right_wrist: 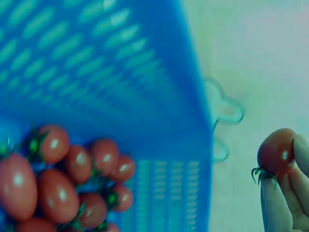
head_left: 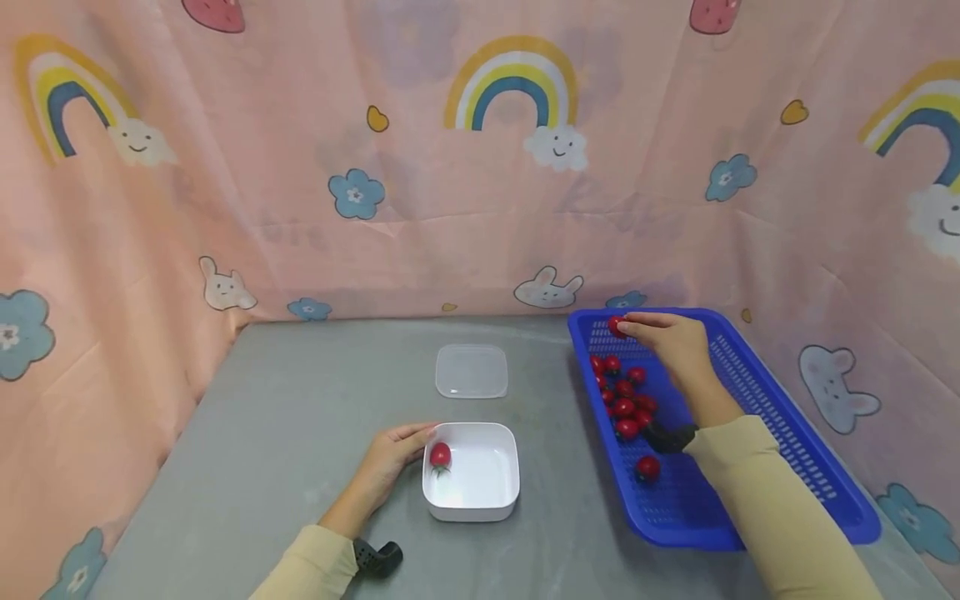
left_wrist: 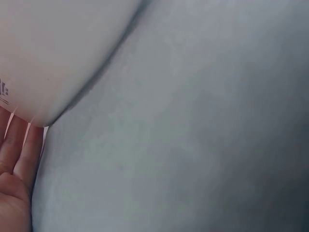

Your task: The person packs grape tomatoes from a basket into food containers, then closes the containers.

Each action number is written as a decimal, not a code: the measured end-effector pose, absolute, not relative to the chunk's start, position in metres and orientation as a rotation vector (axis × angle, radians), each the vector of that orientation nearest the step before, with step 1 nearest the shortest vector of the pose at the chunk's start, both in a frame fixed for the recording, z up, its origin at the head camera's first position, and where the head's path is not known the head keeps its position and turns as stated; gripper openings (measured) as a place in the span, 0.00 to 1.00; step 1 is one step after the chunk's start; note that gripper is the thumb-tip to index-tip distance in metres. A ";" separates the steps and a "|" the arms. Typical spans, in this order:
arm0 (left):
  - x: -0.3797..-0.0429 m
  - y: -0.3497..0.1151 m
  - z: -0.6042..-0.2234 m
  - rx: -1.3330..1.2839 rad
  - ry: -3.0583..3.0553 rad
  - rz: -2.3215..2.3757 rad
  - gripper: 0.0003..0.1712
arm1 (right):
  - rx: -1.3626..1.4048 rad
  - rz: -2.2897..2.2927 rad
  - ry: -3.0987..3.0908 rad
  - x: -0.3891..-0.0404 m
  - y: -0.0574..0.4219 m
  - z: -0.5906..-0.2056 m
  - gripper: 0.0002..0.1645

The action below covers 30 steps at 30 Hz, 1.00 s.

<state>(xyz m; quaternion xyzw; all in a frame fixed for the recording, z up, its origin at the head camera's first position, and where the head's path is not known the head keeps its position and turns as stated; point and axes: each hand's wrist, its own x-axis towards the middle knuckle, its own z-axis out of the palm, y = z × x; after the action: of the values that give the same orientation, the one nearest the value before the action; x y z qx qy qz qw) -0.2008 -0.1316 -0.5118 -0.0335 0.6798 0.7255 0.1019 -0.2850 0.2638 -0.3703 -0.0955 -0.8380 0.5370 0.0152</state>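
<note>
In the head view my left hand [head_left: 396,454] rests against the left side of a white square box [head_left: 480,479], its fingertips at the back left corner of the rim. The left wrist view has straight fingers [left_wrist: 21,150] touching the box's wall. One cherry tomato [head_left: 440,455] with a green stem lies inside the box, at its left. My right hand [head_left: 671,342] pinches another cherry tomato [right_wrist: 277,152] between thumb and fingers, above the far end of a blue basket [head_left: 686,500]. Several more cherry tomatoes [head_left: 625,407] lie along the basket's left side.
A translucent lid [head_left: 472,372] lies flat behind the white box on the grey tabletop [head_left: 300,433]. Pink printed cloth [head_left: 450,233] hangs along the back and both sides. Black wrist mounts [head_left: 377,558] sit on both wrists. The basket's raised rim stands beside the right forearm.
</note>
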 end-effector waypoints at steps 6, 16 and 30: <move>-0.199 -0.130 -0.511 -0.108 2.011 2.135 0.22 | -0.220 1.679 -2.617 -0.271 0.242 -0.355 0.41; -0.201 -0.130 -0.509 -0.085 2.026 2.137 0.22 | -0.155 1.744 -2.642 -0.257 0.200 -0.354 0.37; -0.200 -0.131 -0.511 -0.088 2.008 2.157 0.21 | -0.074 1.904 -2.648 -0.237 0.146 -0.370 0.24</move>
<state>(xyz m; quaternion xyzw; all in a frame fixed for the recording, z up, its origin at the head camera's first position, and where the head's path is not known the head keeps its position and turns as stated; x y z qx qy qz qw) -0.2004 -0.1306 -0.5107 -0.0296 0.6779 0.7282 0.0962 -0.2365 0.1463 -0.3696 -0.0226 -0.8102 0.5827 -0.0603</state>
